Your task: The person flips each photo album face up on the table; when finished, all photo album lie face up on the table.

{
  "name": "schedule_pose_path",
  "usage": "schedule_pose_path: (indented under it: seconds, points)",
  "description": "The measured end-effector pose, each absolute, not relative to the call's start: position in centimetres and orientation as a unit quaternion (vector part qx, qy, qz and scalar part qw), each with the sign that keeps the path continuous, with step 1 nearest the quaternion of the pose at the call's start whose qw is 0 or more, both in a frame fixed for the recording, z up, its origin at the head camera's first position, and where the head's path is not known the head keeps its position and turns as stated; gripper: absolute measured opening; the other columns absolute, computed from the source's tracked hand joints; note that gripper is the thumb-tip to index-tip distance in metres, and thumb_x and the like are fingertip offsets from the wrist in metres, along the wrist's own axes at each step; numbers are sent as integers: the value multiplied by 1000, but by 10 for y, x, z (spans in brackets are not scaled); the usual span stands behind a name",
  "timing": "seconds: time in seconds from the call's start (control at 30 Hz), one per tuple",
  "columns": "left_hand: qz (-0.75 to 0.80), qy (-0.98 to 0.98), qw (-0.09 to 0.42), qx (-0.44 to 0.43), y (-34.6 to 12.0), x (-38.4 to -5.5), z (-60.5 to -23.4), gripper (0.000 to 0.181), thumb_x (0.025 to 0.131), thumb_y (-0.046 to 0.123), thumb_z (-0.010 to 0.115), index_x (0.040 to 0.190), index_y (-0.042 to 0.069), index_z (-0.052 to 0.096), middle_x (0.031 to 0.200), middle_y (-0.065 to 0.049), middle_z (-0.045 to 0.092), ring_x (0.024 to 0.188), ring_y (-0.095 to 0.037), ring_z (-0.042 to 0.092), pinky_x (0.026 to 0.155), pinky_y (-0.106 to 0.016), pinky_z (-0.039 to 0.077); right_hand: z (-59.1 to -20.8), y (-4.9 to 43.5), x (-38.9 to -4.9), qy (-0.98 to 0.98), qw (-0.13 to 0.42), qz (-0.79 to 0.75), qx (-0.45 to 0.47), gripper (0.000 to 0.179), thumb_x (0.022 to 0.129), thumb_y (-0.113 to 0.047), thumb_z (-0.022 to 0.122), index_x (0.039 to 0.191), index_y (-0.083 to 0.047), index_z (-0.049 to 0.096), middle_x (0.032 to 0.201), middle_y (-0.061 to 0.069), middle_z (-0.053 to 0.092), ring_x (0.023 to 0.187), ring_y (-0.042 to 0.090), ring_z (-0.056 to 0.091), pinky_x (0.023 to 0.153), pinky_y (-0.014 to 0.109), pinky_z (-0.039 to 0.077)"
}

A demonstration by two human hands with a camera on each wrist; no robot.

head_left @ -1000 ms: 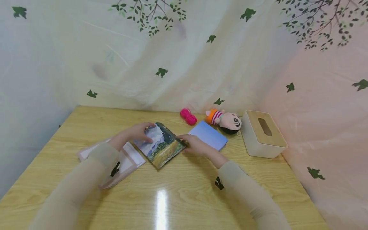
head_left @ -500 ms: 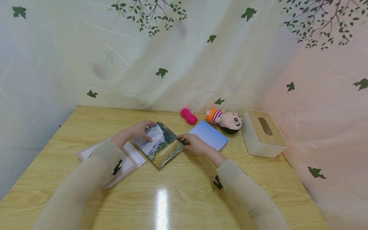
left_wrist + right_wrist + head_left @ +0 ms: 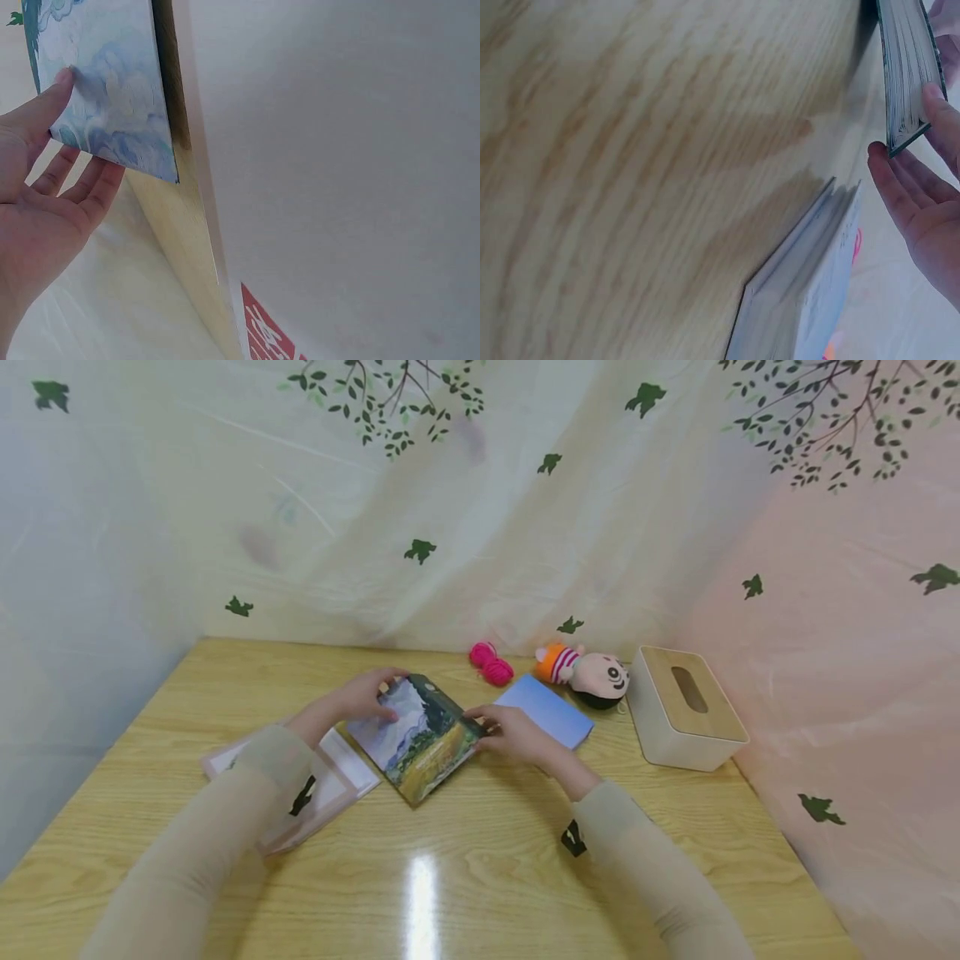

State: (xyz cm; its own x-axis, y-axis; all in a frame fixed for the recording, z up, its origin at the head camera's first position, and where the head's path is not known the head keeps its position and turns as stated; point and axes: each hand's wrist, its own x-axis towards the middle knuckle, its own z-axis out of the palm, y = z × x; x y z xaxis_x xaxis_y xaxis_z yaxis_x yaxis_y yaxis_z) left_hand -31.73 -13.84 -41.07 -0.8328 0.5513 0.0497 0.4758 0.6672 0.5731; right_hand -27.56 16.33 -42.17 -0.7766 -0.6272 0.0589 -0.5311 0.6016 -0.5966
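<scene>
A hardcover book [image 3: 431, 739] with a painted landscape cover is held tilted just above the table between both hands. My left hand [image 3: 358, 700] grips its far left side, thumb on the cover and fingers beneath the edge in the left wrist view. At the right corner, my right hand [image 3: 513, 735] holds the book; the right wrist view has its thumb [image 3: 941, 120] against the page edges and its fingers [image 3: 900, 184] under the corner. Below my left forearm lies a flat white thing with pale pink borders [image 3: 341, 777], partly hidden. Behind my right hand is a blue book [image 3: 547, 710].
Two joined balls of pink yarn [image 3: 492, 665] lie at the back of the wooden table [image 3: 487, 877]. To their right are a plush doll [image 3: 596, 677] on its side and a white tissue box [image 3: 686, 710] with a wooden lid. A printed curtain [image 3: 337, 568] hangs behind.
The painted book and both hands stay almost in place. My right hand's fingers shift slightly at the book's corner, and my left hand rises a touch.
</scene>
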Motion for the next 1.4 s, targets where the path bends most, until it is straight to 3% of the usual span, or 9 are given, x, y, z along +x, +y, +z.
schedule_pose_path:
  seconds: [0.33,0.73,1.0,1.23,1.4]
  points:
    - [340,896,49,281,-137,-306,-400,66,79,16,77,135,1,45,115,-24,56,101,-39,60,89,-49,47,-407,175,-268,894,68,-287,-338,59,81,-26,75,135,-19,52,120,0,62,84,11,59,70,25,50]
    - [354,891,12,284,-131,-306,-390,54,77,16,78,125,4,54,103,-17,58,88,-29,61,75,-39,52,-397,175,-257,876,33,-289,-384,55,82,-21,75,132,-15,54,121,6,59,92,20,62,72,22,53]
    - [351,897,-9,270,-126,-302,-381,55,79,17,77,127,4,53,103,-17,59,89,-29,62,76,-40,52,-393,175,-253,860,10,-318,-398,53,82,-18,74,131,-15,55,129,5,55,91,14,59,74,22,54]
    - [339,895,-73,281,-124,-305,-373,53,75,17,79,121,1,58,100,-16,63,84,-30,62,75,-41,51,-383,175,-251,857,-17,-300,-418,51,83,-18,73,131,-16,55,132,10,52,93,18,57,75,34,54]
    - [330,898,-89,277,-122,-304,-364,53,75,21,79,121,2,59,96,-16,63,78,-27,59,69,-36,48,-374,177,-250,858,-15,-305,-413,50,86,-20,70,133,-19,53,138,9,46,99,19,55,78,37,53]
